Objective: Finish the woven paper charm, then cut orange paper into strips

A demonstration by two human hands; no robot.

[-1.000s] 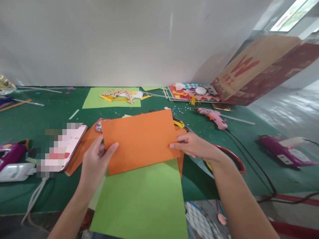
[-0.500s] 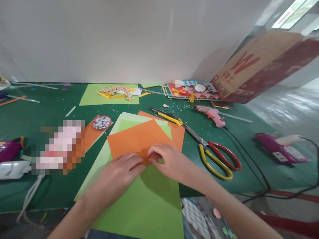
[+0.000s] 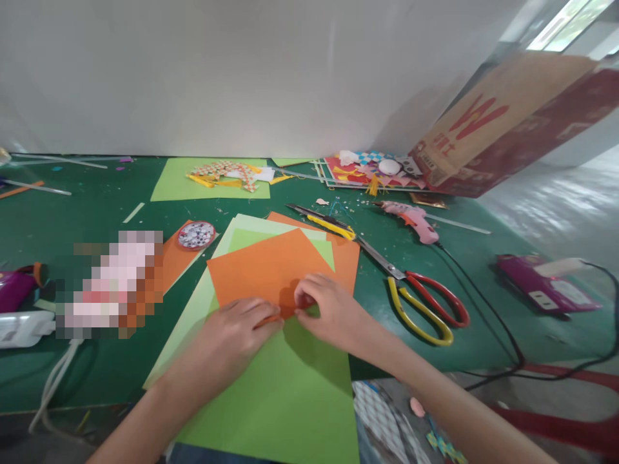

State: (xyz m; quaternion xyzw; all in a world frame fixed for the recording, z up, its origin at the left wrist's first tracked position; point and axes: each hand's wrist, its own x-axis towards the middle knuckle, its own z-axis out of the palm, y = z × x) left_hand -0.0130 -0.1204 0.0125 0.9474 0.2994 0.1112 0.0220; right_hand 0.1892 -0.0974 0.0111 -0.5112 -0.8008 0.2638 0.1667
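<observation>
An orange paper sheet (image 3: 265, 267) lies on a stack of light green sheets (image 3: 290, 386) on the green table. My left hand (image 3: 232, 338) presses flat on the orange sheet's near edge. My right hand (image 3: 329, 309) pinches that same near edge, fingertips curled on the paper. Both hands meet at the sheet's lower corner. Another orange sheet (image 3: 345, 254) pokes out beneath on the right.
Scissors with red and yellow handles (image 3: 420, 299) lie right of the papers, a yellow utility knife (image 3: 331, 227) behind them. A pink glue gun (image 3: 413, 222) with its cable, a dish of googly eyes (image 3: 196, 235), a phone (image 3: 113, 283), a cardboard box (image 3: 498, 129) and paper crafts (image 3: 227, 174) surround.
The orange sheet, held up between both hands a second ago, now lies flat on the green stack. Both hands have come together at its near edge.
</observation>
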